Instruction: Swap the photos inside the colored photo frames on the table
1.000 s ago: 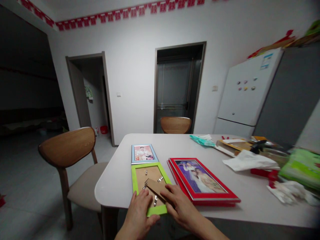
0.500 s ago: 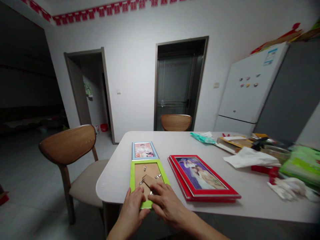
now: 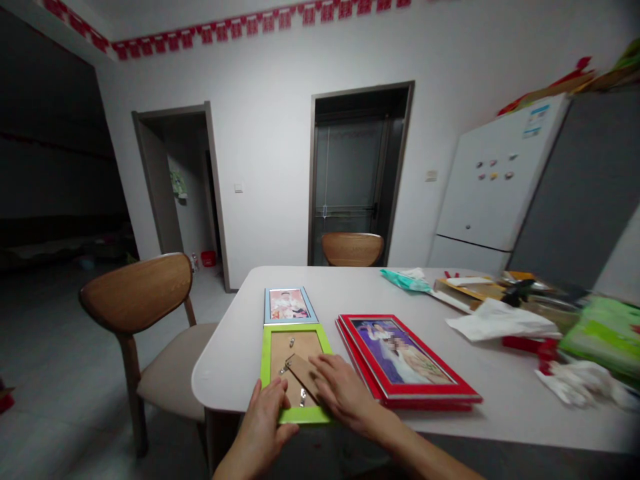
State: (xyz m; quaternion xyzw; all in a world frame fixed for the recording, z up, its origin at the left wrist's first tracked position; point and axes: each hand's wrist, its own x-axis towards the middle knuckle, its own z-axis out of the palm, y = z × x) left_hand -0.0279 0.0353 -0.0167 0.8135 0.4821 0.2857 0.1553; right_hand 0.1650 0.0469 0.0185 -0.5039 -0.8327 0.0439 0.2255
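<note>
A green picture frame lies face down at the table's near edge, its brown backing board, stand flap and small metal clips showing. My left hand rests on its near left corner, fingers flat and pressing on the backing. My right hand lies flat on the frame's right side, fingers stretched over the stand flap. A small blue frame with a photo lies just beyond the green one. Red frames stacked with a photo on top lie to the right, close to my right hand.
The white table has a rounded near left corner. A wooden chair stands at its left, another at the far side. White paper, green packets and clutter fill the right end. A white fridge stands behind.
My hands have shifted slightly on the green frame; the right hand moved to the right side of the flap, uncovering more of the backing. The camera view tilted a little.
</note>
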